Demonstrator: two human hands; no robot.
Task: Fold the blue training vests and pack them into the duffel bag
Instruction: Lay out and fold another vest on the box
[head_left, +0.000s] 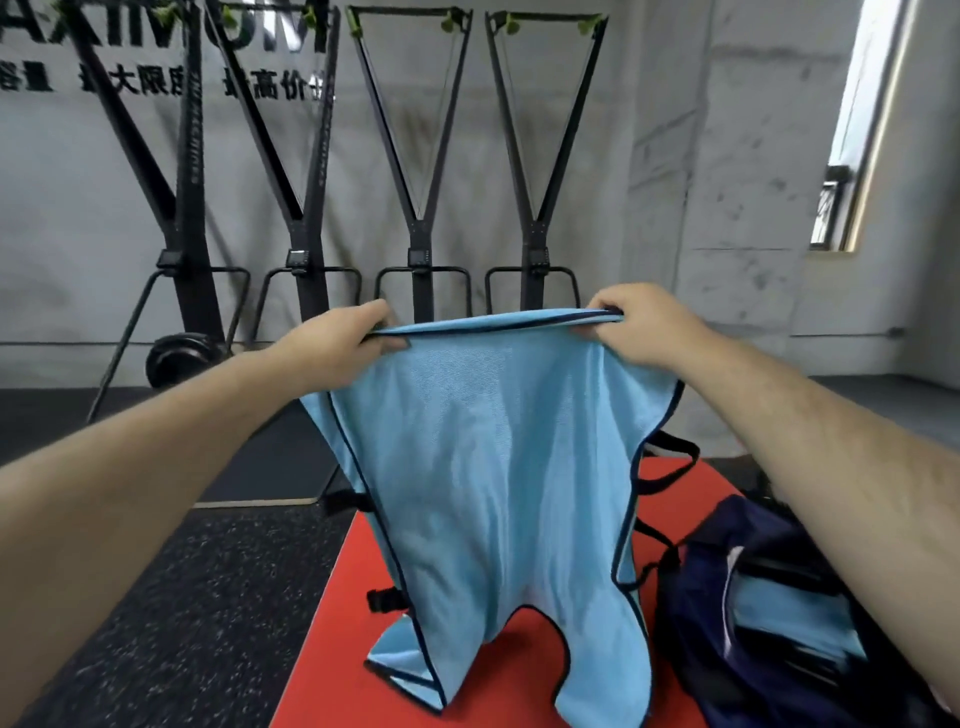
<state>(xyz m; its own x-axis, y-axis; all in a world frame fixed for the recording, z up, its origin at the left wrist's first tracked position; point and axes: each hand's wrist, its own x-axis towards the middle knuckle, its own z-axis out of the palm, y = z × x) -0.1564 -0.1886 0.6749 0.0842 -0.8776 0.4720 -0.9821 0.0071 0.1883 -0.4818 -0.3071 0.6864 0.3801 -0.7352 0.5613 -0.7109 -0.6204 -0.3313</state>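
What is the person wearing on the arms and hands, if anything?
Nothing visible. The left hand and right hand are ungloved, with no watch or band at the wrists. Both forearms are bare to the frame edge; no sleeve in view.

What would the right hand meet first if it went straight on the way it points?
The right hand, gripping the top edge of the blue training vest, points forward and slightly left. Probably the lower post of the rightmost black exercise machine by the wall comes first, though depth is unclear.
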